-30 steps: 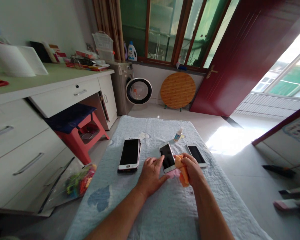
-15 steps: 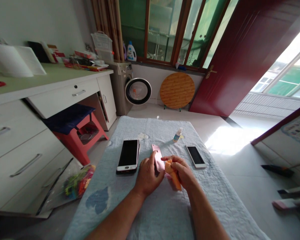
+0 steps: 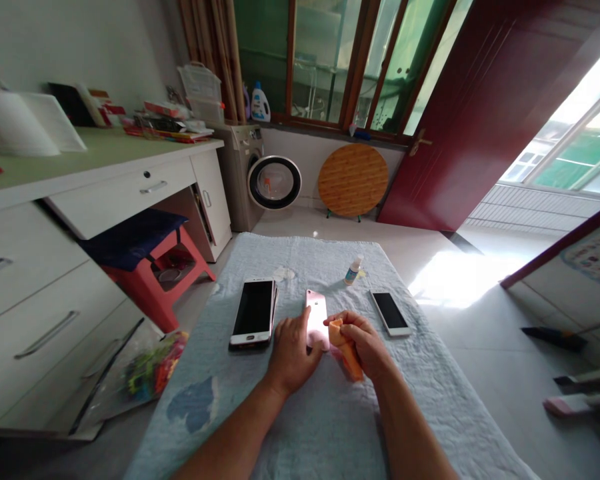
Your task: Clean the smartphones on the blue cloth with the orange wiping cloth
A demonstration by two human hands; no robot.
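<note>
A pink phone point(image 3: 317, 313) shows its shiny back, with a small logo on it, near the middle of the cloth-covered table. My left hand point(image 3: 293, 343) grips its lower left part, fingers along the side and thumb at the bottom end. In my right hand point(image 3: 360, 340) an orange cloth point(image 3: 349, 357) is bunched between fingers and thumb, close beside the phone's right edge. To the left lies a large white phone point(image 3: 253, 310) with a dark screen, on top of another dark object. A smaller white phone point(image 3: 390, 312) and a little spray bottle point(image 3: 353, 271) are to the right.
A pale blue cloth point(image 3: 205, 400) covers the table. Left of it stand a red stool point(image 3: 167, 280), a bag of colourful items point(image 3: 150, 367) and a white desk point(image 3: 125, 193). Farther back are a washing machine with its door open point(image 3: 275, 183) and a round wooden board point(image 3: 353, 180).
The pink phone has turned a little in my left hand, so its back and logo show more fully. My right hand with the orange cloth has hardly moved.
</note>
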